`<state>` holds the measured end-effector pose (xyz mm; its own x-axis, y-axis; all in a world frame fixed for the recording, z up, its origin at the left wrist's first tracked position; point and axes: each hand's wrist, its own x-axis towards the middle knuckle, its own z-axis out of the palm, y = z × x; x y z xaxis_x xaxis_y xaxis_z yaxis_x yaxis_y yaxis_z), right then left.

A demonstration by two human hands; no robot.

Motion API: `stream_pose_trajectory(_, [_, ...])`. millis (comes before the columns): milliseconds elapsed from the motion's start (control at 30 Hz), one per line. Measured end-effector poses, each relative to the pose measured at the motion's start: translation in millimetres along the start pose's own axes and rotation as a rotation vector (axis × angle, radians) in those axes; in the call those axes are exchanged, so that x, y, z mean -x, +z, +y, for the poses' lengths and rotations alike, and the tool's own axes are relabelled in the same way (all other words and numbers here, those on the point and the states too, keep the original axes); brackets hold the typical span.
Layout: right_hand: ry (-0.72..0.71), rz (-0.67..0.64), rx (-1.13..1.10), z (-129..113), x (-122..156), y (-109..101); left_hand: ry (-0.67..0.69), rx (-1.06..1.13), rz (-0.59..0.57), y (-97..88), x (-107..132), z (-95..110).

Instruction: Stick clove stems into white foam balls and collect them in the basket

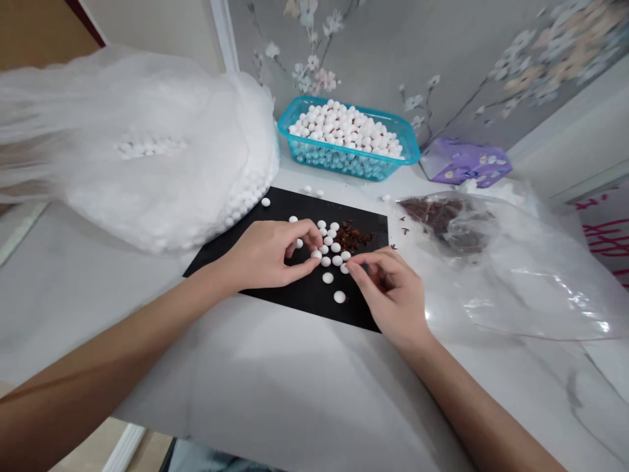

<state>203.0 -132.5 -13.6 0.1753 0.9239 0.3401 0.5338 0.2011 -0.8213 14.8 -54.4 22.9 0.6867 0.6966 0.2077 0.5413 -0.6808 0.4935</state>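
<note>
Curving around white round pellets (325, 261) on a black mat (304, 305), the left hand (268, 255) sits just apart from the right hand (390, 295), whose fingertips reach the cluster's edge; whether either grips a pellet cannot be told. Reddish-brown flakes (352, 237) lie beside, below a blue plastic basket (344, 167).

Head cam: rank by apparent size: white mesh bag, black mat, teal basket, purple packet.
White mesh bag largest. Black mat and teal basket next; mat looks bigger but sits nearer the camera, so that pair is unsure. Purple packet smallest.
</note>
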Motion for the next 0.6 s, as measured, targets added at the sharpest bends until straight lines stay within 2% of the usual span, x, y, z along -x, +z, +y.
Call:
stream_pose_trajectory(200, [-0.007, -0.010, 0.008, -2.0, 0.4, 0.9, 0.118, 0.026, -0.105, -0.3, 1.2, -1.4])
stream_pose_trajectory(300, [-0.002, -0.016, 0.015, -2.6, 0.4, 1.0, 0.106, 0.077, -0.119, -2.2, 0.6, 0.3])
stream_pose_trajectory(500, [-0.015, -0.017, 0.018, -3.2, 0.2, 0.3, 0.066, 0.187, -0.339, -2.5, 0.3, 1.1])
stream_pose_trajectory(600, [-0.016, -0.029, 0.022, -3.9, 0.3, 0.1, 0.049, 0.216, -0.342, 1.2, 0.5, 1.0])
